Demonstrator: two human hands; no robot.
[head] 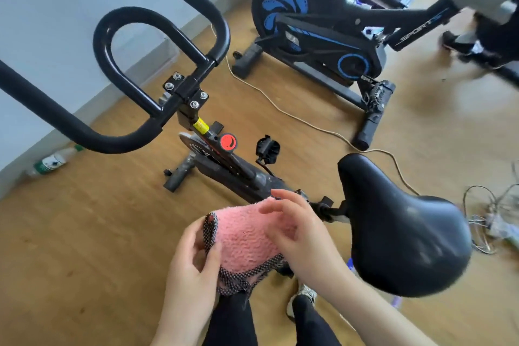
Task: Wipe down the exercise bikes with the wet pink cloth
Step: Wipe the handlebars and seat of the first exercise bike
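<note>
Left hand (193,258) pinches the pink cloth (244,239); right hand (297,230) touches it, grip perhaps loose, blurred; wooden floor (84,233), pale wall (42,8).

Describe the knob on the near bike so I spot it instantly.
Find the near bike's looped black handlebar and follow its stem down past the yellow sticker. Below sits the knob: a round red cap, the only red part on either bike.
</note>
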